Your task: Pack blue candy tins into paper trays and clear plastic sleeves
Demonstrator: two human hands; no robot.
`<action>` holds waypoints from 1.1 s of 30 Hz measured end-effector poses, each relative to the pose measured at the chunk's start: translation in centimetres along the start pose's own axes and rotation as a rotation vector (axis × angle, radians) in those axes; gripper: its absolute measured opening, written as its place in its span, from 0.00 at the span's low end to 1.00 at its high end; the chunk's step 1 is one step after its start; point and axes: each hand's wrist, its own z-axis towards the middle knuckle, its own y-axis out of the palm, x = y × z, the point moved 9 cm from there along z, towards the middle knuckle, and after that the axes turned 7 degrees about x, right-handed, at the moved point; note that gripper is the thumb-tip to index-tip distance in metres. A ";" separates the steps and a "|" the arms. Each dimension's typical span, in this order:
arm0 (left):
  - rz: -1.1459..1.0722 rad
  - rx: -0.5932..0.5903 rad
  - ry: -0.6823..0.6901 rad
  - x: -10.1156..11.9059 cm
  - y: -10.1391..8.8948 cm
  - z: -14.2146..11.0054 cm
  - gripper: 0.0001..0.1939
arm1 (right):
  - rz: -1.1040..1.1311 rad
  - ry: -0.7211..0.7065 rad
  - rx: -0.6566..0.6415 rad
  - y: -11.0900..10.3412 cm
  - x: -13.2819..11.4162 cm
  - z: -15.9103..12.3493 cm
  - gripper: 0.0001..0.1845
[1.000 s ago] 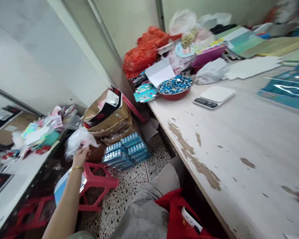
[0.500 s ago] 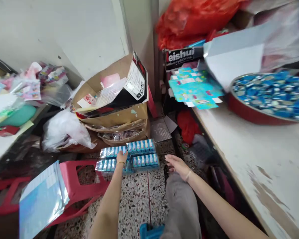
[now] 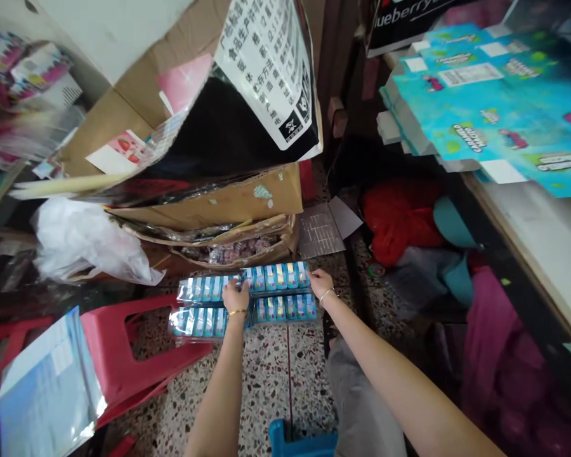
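Note:
Several clear-wrapped packs of small blue boxes sit together on the speckled floor. At the back right of the group is one pack, with a hand at each of its ends. My left hand reaches over its left end, fingers bent down between it and the back left pack. At its right end, the fingers of my right hand close on the edge. Nearer to me lie the front left pack and the front right pack. The fingertips of both hands are partly hidden.
Behind the packs stand stacked open cartons and a white plastic bag. A red plastic stool with shiny blue sheets is at left. Flat turquoise printed cartons lie on the right-hand table. A blue stool edge shows below.
My right hand has moved forward and left from above the knee to the back right pack's end. The view has come lower and closer. My left hand stays at the packs.

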 end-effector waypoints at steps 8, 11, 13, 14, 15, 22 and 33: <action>-0.006 -0.008 0.147 2.0 -0.4 -1.1 0.20 | 0.166 -0.081 0.040 -1.6 -0.6 -0.5 0.26; 0.049 -0.026 0.147 2.8 -0.3 -1.6 0.21 | 0.219 -0.050 0.032 -1.6 -0.6 -0.4 0.28; 0.085 -0.030 0.110 3.3 -0.1 -1.6 0.21 | 0.243 -0.024 0.034 -1.4 -0.7 -0.2 0.29; 0.101 -0.031 0.081 3.5 0.0 -1.5 0.21 | 0.252 -0.012 0.037 -1.3 -0.8 -0.1 0.29; 0.114 -0.033 0.049 3.6 0.1 -1.4 0.20 | 0.261 -0.001 0.042 -1.3 -0.8 0.0 0.29; 0.130 -0.113 -0.039 4.1 0.2 -0.4 0.23 | 0.310 0.090 0.055 -1.2 -0.1 0.3 0.26; -0.181 -0.034 -0.192 2.7 -0.8 -1.3 0.20 | 0.283 0.196 -0.049 -0.7 -1.0 -0.5 0.20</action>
